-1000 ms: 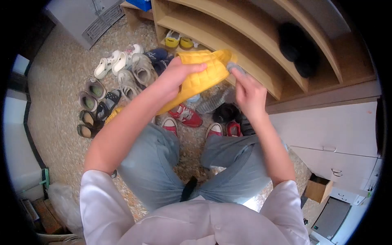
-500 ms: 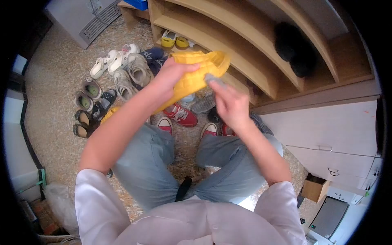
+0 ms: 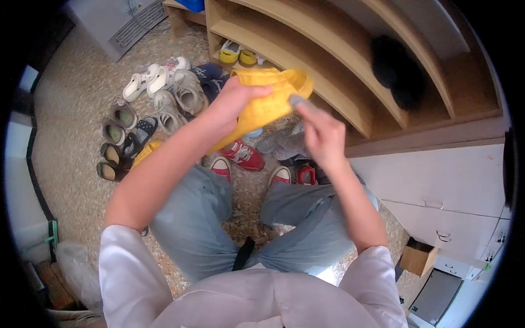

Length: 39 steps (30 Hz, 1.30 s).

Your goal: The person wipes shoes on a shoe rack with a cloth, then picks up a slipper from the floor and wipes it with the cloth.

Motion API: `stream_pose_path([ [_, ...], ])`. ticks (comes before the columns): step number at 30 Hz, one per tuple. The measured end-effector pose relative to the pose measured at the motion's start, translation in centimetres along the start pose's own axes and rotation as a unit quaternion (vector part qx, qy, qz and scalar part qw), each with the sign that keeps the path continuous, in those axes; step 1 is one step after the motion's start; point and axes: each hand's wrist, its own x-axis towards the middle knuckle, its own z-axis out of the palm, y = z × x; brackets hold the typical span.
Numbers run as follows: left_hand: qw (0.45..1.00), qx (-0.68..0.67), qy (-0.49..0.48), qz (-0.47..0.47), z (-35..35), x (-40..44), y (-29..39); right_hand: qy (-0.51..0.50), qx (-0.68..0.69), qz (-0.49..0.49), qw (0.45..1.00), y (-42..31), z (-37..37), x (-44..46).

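Observation:
A yellow slipper [image 3: 270,104] is in the grip of my left hand [image 3: 234,104], whose thumb presses along its upper side. My right hand [image 3: 324,136] is closed, with its pointing finger reaching to the slipper's right side. At that fingertip shows a small grey piece [image 3: 296,101], which looks like cloth but is blurred. It touches or nearly touches the slipper's surface. Another yellow slipper [image 3: 146,150] is partly hidden behind my left forearm. A red shoe with pale laces [image 3: 244,156] lies on the floor below my hands.
Several pairs of shoes stand on the floor to the left, among them white clogs [image 3: 159,78] and grey sneakers [image 3: 189,95]. A wooden shelf [image 3: 328,71] holds yellow shoes [image 3: 230,53] and a dark furry object [image 3: 395,68]. White cabinets [image 3: 426,175] are on the right.
My right hand has shifted right with the grey piece along the slipper. The slipper and left hand have moved slightly right; the view has turned a little.

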Motion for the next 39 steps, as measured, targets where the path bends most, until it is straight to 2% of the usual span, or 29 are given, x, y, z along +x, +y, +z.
stream_pose_path([
  [2, 1.000, 0.005, 0.007, -0.004, 0.1, -0.1, 0.2, 0.011, 0.022, 0.039, 0.999, 0.9, -0.2, 0.1],
  [6, 1.000, 0.016, 0.010, 0.001, -0.1, 0.1, 0.0, -0.033, 0.019, -0.049, 0.998, -2.0, 0.6, -0.8],
  [9, 0.999, 0.028, 0.015, 0.029, -0.1, 0.0, 0.2, -0.060, -0.024, -0.025, 0.998, -0.8, 0.0, -0.4],
  [11, 0.999, 0.037, 0.007, 0.026, 0.1, -0.3, 0.6, 0.003, -0.004, 0.029, 1.000, 0.3, -0.3, 0.1],
  [14, 0.999, 0.042, -0.008, 0.025, 0.1, -0.3, 0.6, 0.030, 0.008, -0.016, 0.999, -0.2, -0.1, -0.1],
  [16, 0.999, 0.039, -0.012, 0.027, -0.1, -0.2, 0.5, -0.037, 0.009, -0.045, 0.998, -1.7, 0.0, -1.1],
  [18, 0.998, 0.062, 0.002, 0.030, -0.3, -0.2, 0.6, -0.114, -0.008, 0.021, 0.993, -1.9, -1.3, -0.4],
  [20, 0.997, 0.072, -0.003, 0.035, -0.2, -0.5, 0.8, -0.038, -0.018, 0.035, 0.999, -0.7, -1.3, 0.2],
  [21, 0.996, 0.081, -0.007, 0.042, -0.1, -0.6, 1.0, -0.018, -0.012, 0.075, 0.997, -0.1, -1.4, 0.5],
  [24, 0.995, 0.095, -0.016, 0.040, -0.3, -0.4, 0.6, -0.005, 0.013, 0.091, 0.996, -0.3, -1.6, 0.5],
  [25, 0.995, 0.095, -0.015, 0.040, -0.3, -0.4, 0.6, 0.022, 0.003, -0.004, 1.000, -0.2, -0.6, 0.2],
  [28, 0.993, 0.113, -0.011, 0.030, -0.5, -0.4, 0.7, -0.008, 0.006, -0.004, 1.000, -1.2, -0.6, -0.2],
  [31, 0.993, 0.110, -0.017, 0.030, -0.6, -0.1, 0.9, 0.031, 0.017, 0.043, 0.998, 0.5, -0.6, 0.4],
  [34, 0.993, 0.107, -0.021, 0.034, -0.4, -0.2, 0.8, 0.020, 0.005, 0.055, 0.998, 0.6, -0.8, 0.0],
  [36, 0.992, 0.125, -0.007, 0.022, -0.3, -0.6, 0.9, 0.017, 0.026, -0.009, 0.999, -1.1, -0.4, -0.7],
  [38, 0.992, 0.123, -0.011, 0.038, -0.5, -0.4, 1.0, -0.029, -0.014, 0.013, 0.999, -1.2, -0.5, -1.2],
  [39, 0.992, 0.120, -0.011, 0.045, -0.5, -0.5, 0.9, -0.015, -0.008, 0.023, 1.000, -0.8, -0.6, -0.9],
])
